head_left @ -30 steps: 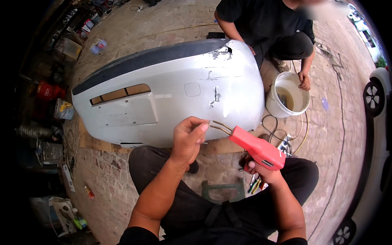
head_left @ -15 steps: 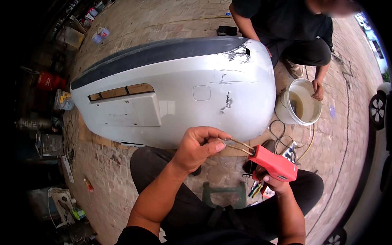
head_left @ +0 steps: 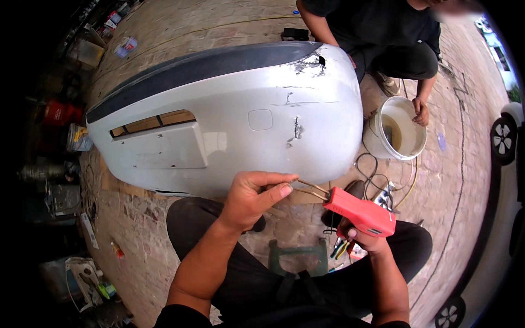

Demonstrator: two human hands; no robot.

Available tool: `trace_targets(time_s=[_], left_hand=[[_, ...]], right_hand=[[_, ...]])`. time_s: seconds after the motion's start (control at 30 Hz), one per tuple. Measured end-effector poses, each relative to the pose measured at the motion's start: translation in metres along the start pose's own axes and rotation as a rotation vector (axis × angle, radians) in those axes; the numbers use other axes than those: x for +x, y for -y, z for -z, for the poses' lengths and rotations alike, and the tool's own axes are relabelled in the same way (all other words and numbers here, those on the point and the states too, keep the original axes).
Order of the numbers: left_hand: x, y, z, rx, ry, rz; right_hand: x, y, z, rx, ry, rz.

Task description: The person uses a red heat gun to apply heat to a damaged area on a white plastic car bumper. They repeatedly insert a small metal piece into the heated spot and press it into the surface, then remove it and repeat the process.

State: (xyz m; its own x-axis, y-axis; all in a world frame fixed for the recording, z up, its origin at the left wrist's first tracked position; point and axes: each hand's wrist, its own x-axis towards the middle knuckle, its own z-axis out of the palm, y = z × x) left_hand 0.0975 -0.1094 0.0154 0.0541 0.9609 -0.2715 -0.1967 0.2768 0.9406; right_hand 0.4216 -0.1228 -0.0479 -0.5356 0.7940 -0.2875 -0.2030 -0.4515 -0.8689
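A red hot stapler (head_left: 361, 212) with two brass-coloured prongs is gripped by my right hand (head_left: 363, 236) around its handle. My left hand (head_left: 256, 199) is closed in a pinch at the tips of the prongs; whatever small piece sits between its thumb and forefinger is too small to make out. Just beyond both hands lies a silver car bumper (head_left: 235, 128) with a dark lower strip. Its right part carries a jagged crack (head_left: 297, 129), black scrapes and a hole near the far corner.
Opposite me a person in black crouches, one hand (head_left: 421, 112) on the rim of a white bucket (head_left: 367, 136) holding murky liquid. Cables (head_left: 372, 177) and pliers (head_left: 342, 250) lie at right. A green stool (head_left: 298, 257) stands between my legs. Clutter lines the left; a parked car (head_left: 495, 235), the right.
Bumper, bucket and person all appear shifted slightly left and up in the picture. My hands keep the same hold, with the stapler and the pinching fingers a little further left.
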Motion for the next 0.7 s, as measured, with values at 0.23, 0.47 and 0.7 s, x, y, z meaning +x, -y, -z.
trace_targets(time_s=[0.23, 0.47, 0.7], left_hand=[[0.004, 0.02, -0.013, 0.322, -0.1, -0.158], [0.017, 0.047, -0.017, 0.288, -0.141, -0.152], [0.031, 0.065, -0.032, -0.157, -0.172, 0.101]], right_hand=[[-0.001, 0.006, -0.003, -0.366, -0.085, 0.071], [0.009, -0.003, -0.015, -0.584, -0.125, 0.226], [0.02, -0.013, -0.022, -0.715, -0.087, 0.216]])
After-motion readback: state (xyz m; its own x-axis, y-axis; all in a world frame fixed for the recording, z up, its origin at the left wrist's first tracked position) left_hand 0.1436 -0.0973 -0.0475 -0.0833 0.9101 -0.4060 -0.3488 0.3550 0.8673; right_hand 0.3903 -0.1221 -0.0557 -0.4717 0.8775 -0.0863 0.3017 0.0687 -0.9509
